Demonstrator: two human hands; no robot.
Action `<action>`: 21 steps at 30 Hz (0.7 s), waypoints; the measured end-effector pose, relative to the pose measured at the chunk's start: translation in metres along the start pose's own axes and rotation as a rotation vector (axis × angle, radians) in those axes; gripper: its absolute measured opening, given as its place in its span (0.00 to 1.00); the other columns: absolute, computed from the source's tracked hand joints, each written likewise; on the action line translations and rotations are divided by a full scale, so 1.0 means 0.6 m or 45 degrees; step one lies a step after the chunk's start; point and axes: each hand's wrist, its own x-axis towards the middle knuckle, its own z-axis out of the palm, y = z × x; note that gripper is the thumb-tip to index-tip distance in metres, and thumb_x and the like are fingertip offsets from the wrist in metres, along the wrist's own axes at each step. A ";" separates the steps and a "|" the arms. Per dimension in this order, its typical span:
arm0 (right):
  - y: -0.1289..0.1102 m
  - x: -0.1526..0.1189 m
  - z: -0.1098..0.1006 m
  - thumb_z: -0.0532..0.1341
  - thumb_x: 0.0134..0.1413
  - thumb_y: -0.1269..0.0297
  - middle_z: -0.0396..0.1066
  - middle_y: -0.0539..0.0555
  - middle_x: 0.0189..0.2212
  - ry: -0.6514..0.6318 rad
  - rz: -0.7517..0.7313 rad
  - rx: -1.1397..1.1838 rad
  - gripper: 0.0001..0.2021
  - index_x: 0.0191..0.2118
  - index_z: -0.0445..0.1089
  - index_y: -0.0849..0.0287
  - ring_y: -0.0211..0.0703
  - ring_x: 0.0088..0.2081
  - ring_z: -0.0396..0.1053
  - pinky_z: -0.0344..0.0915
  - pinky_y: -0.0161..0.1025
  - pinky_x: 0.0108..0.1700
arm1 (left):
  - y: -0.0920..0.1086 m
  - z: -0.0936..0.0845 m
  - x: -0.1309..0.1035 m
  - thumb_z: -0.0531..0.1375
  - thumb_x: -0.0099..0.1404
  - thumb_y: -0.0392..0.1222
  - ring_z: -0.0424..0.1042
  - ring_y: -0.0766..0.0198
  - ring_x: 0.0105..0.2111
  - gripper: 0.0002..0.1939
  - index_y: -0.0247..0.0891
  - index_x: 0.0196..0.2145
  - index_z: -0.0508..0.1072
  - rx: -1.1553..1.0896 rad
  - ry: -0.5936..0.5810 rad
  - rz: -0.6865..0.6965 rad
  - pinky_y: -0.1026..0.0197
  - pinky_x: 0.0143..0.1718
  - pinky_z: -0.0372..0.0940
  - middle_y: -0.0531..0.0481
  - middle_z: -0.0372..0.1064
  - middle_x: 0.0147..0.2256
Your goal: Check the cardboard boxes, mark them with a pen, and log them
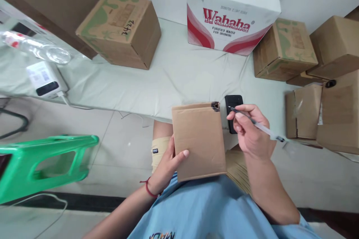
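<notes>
A flat brown cardboard box (pixel 200 143) rests near my lap, with a dark, scribbled-looking patch at its upper right corner. My left hand (pixel 172 155) grips its left side, thumb on the upper face and the other fingers hidden behind. In my right hand (pixel 249 129) is a pen (pixel 263 128), held between thumb and fingers. Its tip points left, near the box's right edge but apart from it. A black phone (pixel 234 101) lies on the pale green cloth, partly hidden by my right hand.
Across the cloth-covered surface (pixel 185 74) stand a white and red Wahaha carton (pixel 224 20) and a brown box (pixel 123 31). More brown boxes (pixel 288 50) are stacked right. A bottle (pixel 39 47) and power bank (pixel 46 78) lie left, above a green stool (pixel 53 157).
</notes>
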 end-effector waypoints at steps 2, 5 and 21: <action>0.010 -0.001 0.020 0.70 0.61 0.56 0.79 0.49 0.29 -0.061 -0.045 -0.048 0.10 0.41 0.74 0.54 0.33 0.21 0.58 0.55 0.34 0.23 | -0.001 0.001 0.000 0.72 0.67 0.61 0.64 0.35 0.73 0.44 0.47 0.74 0.64 -0.005 0.010 0.005 0.39 0.72 0.64 0.40 0.68 0.71; 0.022 0.006 0.035 0.68 0.66 0.57 0.76 0.47 0.25 -0.073 -0.142 -0.144 0.07 0.41 0.74 0.54 0.34 0.22 0.62 0.58 0.34 0.26 | -0.004 0.002 0.000 0.72 0.67 0.61 0.64 0.35 0.73 0.44 0.46 0.74 0.64 0.010 0.027 0.023 0.39 0.73 0.63 0.40 0.68 0.71; 0.046 -0.006 0.060 0.65 0.70 0.61 0.75 0.47 0.27 0.117 -0.480 -0.603 0.06 0.43 0.78 0.56 0.36 0.27 0.70 0.67 0.35 0.32 | -0.013 -0.003 0.004 0.71 0.66 0.66 0.64 0.36 0.72 0.52 0.44 0.78 0.57 0.072 -0.041 0.082 0.42 0.71 0.66 0.37 0.64 0.74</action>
